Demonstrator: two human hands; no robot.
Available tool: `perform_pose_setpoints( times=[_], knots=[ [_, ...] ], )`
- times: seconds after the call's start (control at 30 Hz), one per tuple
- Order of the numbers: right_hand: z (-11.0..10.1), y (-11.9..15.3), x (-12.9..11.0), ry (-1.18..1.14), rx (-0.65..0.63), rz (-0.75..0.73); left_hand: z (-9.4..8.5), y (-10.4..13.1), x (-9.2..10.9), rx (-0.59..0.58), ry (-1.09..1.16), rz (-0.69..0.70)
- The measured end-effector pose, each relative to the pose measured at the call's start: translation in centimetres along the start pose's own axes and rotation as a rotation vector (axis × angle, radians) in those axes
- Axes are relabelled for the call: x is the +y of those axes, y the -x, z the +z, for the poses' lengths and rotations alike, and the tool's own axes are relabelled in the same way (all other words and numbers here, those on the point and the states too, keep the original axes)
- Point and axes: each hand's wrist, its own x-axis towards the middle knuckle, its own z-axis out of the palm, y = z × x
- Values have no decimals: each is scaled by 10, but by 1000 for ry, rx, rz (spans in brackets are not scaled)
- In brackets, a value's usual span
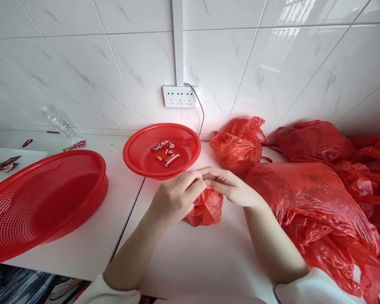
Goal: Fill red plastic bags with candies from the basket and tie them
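Small red plastic bag [207,207] on white table [190,261], right of the round red perforated basket [139,169]. Left hand [174,198] and right hand [229,185] both closed, fingertips pinching bag's gathered top, hands touching.

A socket [179,101] sits on the tiled wall [139,63] beneath white trunking [178,42], a cable [203,113] hanging at its right. A clear bottle [61,125] lies near the wall.
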Motion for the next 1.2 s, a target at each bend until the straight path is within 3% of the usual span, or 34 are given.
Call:
perform_pose_setpoints(
  times=[0.1, 0.2, 0.37, 0.63, 0.83, 1.0, 1.1, 1.2],
  knots=[
    [-3, 1, -1, 8, 27, -19, 8, -3, -6, 118, -30, 12],
    [-3, 3, -3, 20, 106, -14, 10, -3, -10, 157, 7, 2],
    [-4, 3, -3, -37, 193, -17, 8, -1, -17, 163, 49, -55],
    [-8, -1, 3, -208, 392, -6, 1, 1, -33, 61, 189, -38],
    [-4, -2, 6, -735, 321, 99, 0, 4, -36, 27, 309, -150],
    [0, -2, 2, -946, 99, 204, 3, 5, -29, 111, 269, -370],
    [-5, 1, -2, -943, 82, 220, 3, 6, -30, 211, 98, -382],
    [-13, 5, -9, -764, 221, 212, 0, 7, -38, 282, -11, -373]
  ],
)
